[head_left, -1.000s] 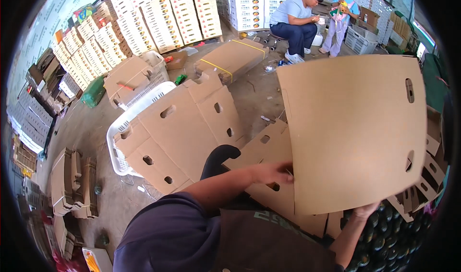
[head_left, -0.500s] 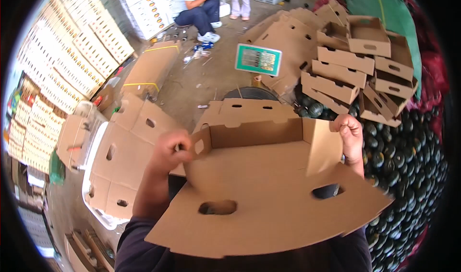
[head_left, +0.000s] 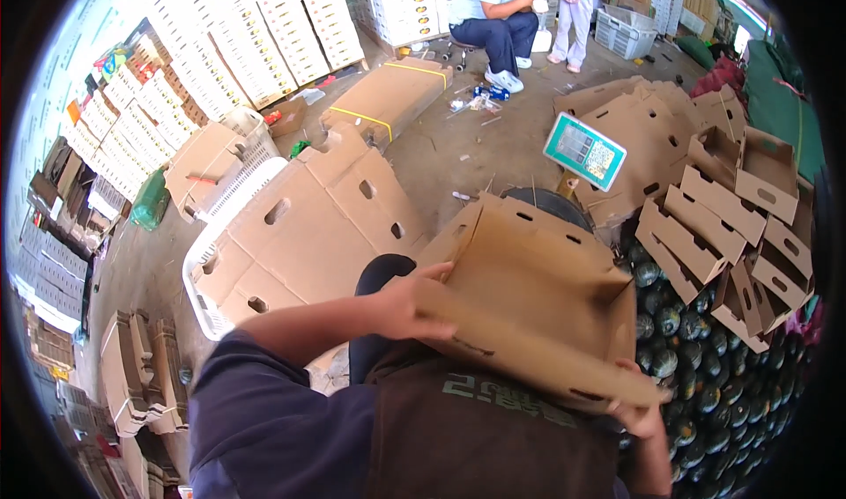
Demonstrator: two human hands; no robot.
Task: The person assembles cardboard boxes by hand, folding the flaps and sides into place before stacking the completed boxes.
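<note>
A brown cardboard box (head_left: 538,274), open at the top with its walls standing, is tilted in front of my body. My left hand (head_left: 416,305) grips its near left corner, thumb and fingers on either side of the wall. At the near right corner, my right hand (head_left: 639,415) is closed on the edge of the same box. The near wall is slightly smeared by motion. Left of the box, flat cardboard blanks (head_left: 304,226) with oval handle holes lie on a white plastic basket (head_left: 196,279).
Dark green squashes (head_left: 705,402) are heaped at the right, below stacked folded cardboard boxes (head_left: 705,221). A green-framed panel (head_left: 585,151) stands beyond my box. Bundled cardboard (head_left: 388,98) lies farther back near a seated person (head_left: 493,14). Pale carton stacks (head_left: 238,32) rise at far left.
The near flap, earlier spread out flat towards me, now stands up as the box's near wall. Both hands have moved down to the near corners. The view has swung left.
</note>
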